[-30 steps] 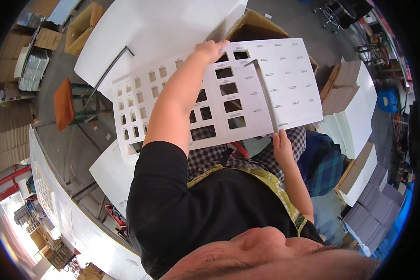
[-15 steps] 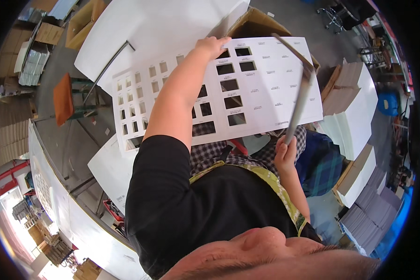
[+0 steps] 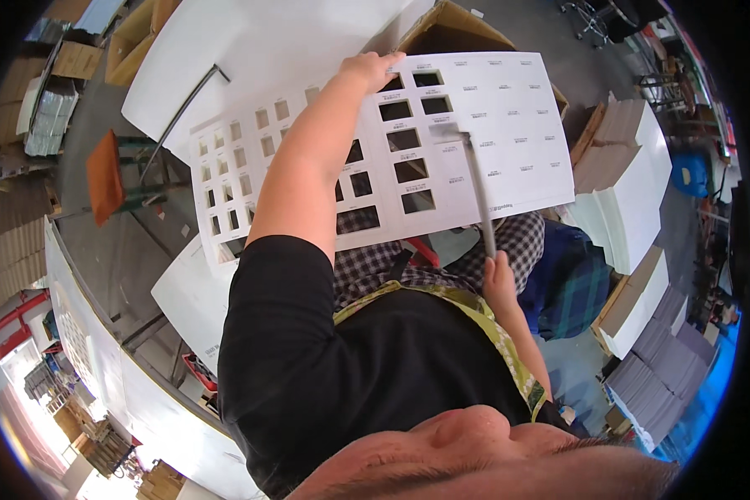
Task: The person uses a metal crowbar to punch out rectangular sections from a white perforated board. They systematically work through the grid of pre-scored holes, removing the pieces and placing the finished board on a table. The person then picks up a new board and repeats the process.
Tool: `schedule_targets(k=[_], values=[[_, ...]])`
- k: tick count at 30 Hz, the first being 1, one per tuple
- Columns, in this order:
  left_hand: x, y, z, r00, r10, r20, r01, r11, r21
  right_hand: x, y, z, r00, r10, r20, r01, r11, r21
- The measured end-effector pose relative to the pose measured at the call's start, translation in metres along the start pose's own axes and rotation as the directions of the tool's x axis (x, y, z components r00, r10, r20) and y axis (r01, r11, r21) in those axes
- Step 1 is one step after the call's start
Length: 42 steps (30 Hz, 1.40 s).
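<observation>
The right hand (image 3: pixel 499 282) grips the slim grey metal hammer-shaped tool (image 3: pixel 478 183), long axis toward 11–12 o'clock, over the white rectangular windowed board (image 3: pixel 439 167); the left hand (image 3: pixel 370 72) meets the board's 12 o'clock edge, grip indeterminable.

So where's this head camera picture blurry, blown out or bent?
Head view, middle: the grey hammer-like tool has a smeared tip, likely from motion; head view, lower left: the bright opening washes out to white; head view, rim: the fisheye curves the edge of the long white panel, and the corners go black.
</observation>
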<state>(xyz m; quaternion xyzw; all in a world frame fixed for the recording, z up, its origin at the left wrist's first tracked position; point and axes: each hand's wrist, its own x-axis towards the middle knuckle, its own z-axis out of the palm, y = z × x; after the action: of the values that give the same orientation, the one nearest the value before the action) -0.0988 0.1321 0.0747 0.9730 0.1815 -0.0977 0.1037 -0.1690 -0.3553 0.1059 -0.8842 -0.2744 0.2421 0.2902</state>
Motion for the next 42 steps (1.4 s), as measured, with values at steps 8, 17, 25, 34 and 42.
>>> schedule_targets(k=[8, 17, 25, 34, 42], values=[[0.000, 0.001, -0.002, 0.998, -0.022, 0.064, 0.024, 0.999, -0.039, -0.005, -0.001, -0.014, 0.824, -0.426, -0.374, 0.562, 0.701, 0.440], [0.011, -0.004, 0.001, 0.989, -0.026, 0.144, 0.045, 0.990, -0.132, -0.011, 0.006, -0.006, 0.994, -0.036, -0.105, 0.067, 0.949, 0.307], [-0.059, 0.044, -0.006, 0.985, 0.057, -0.166, -0.045, 0.996, 0.071, -0.052, 0.022, -0.017, 0.969, -0.198, -0.150, 0.222, 0.961, 0.167], [-0.091, 0.074, 0.042, 0.985, 0.079, -0.152, -0.058, 0.989, 0.137, -0.063, 0.038, -0.015, 0.988, -0.116, -0.106, 0.143, 0.942, 0.303], [-0.083, 0.074, 0.039, 0.996, 0.078, -0.032, -0.071, 0.981, 0.180, -0.058, 0.033, -0.001, 0.999, 0.013, -0.036, -0.007, 0.987, 0.158]])
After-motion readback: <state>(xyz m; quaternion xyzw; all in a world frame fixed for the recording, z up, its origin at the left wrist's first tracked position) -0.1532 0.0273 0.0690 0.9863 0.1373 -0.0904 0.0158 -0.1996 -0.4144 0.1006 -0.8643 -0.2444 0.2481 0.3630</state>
